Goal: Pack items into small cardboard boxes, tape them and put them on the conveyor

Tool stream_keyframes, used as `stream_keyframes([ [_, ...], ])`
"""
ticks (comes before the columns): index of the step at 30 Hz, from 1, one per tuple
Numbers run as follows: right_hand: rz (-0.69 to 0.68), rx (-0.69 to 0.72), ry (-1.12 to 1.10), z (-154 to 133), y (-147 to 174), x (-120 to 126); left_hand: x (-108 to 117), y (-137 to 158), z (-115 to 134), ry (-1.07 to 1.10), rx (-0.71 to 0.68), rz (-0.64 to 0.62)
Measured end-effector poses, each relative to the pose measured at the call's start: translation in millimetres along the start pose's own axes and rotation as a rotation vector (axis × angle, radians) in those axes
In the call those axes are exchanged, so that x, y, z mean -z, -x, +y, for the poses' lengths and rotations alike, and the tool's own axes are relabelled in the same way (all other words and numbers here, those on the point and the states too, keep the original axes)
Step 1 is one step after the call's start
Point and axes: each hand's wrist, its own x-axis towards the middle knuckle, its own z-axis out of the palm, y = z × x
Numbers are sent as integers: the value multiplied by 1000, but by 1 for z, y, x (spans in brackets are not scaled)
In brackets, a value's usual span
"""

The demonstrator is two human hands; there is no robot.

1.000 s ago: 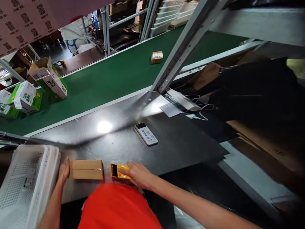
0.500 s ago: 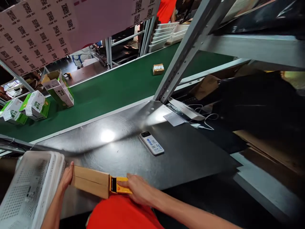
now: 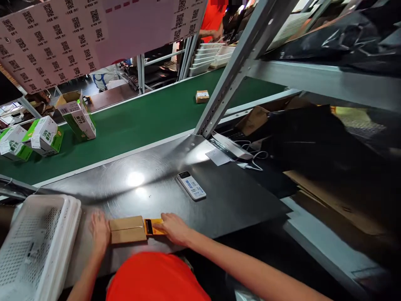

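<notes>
Near the belt's [image 3: 147,108] left end, the middle carton [image 3: 46,134] and the tall carton [image 3: 80,121] bore "100%" beside Chinese characters. QR codes filled the board's [image 3: 131,31] left and right edges, captions too small to read. Blue print on the phone [image 3: 191,186], between the worktop's [image 3: 232,196] far and near edges, was illegible.

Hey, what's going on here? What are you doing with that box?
A person is working at a metal table with both hands. The left hand, a bit blurred, is at the left end of a small cardboard box. The right hand holds a yellow tool up at the box's other end. A phone lies beyond them, white baskets stand on the left, and cartons sit on a green belt behind.
</notes>
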Motion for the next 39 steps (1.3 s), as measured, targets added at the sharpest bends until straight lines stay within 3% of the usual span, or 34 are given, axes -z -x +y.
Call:
stream_keyframes([
  [3, -11, 11, 9, 3, -4, -8, -26, 16, 33, -180, -588, -203],
  [5, -15, 26, 19, 4, -5, -9, -36, 21, 55, -283, -798, -337],
  [8, -15, 57, 31, 4, -3, -9, -36, 19, 77, -322, -734, -385],
  [12, -10, 70, 18, 6, 6, -4, -14, 14, 75, -209, -727, -403],
  [17, 121, 90, -43, 13, 25, 25, 34, 20, 56, 7, -583, -221],
  [23, 273, 165, -9, -2, 38, 65, 88, 38, 63, 102, -780, -17],
  [28, 284, 166, -74, -19, 45, 95, 116, 44, 61, 121, -850, 33],
  [34, 148, 148, -325, -31, 43, 126, 139, 60, 67, 392, -809, -34],
  [37, 61, 191, -405, -39, 30, 122, 148, 77, 89, 674, -879, -287],
  [39, -5, 205, -465, -37, 28, 115, 155, 81, 99, 893, -808, -442],
])
